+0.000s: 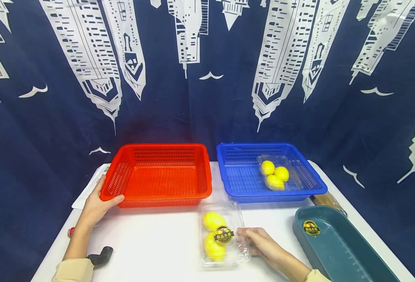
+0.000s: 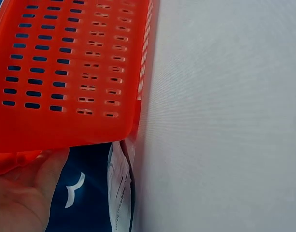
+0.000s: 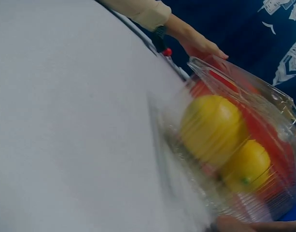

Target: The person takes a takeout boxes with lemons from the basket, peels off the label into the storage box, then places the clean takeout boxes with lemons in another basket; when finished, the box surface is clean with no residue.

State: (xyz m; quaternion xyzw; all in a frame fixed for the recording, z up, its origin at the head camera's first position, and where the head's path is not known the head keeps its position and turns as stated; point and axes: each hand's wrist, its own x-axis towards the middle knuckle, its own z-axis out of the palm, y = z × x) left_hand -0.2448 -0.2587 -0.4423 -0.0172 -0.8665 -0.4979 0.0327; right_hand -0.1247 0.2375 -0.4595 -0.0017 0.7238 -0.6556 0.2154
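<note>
Clear clamshell of lemons [image 1: 221, 235] on white table [image 1: 158, 243], before red basket [image 1: 159, 174].
Its right edge is touched, seemingly pinched, by right hand [image 1: 260, 243] fingers; red basket's corner is gripped by left hand [image 1: 96, 205].

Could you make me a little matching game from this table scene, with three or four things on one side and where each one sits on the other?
Things:
1. red basket
2. blue basket
3. clear box with a label
4. teal tray

Places:
A. on the white table, under the right hand
B. at the table's right front edge
C. left corner held by the left hand
D. holds a clear pack of three lemons

Pairs: 1-C, 2-D, 3-A, 4-B
</note>
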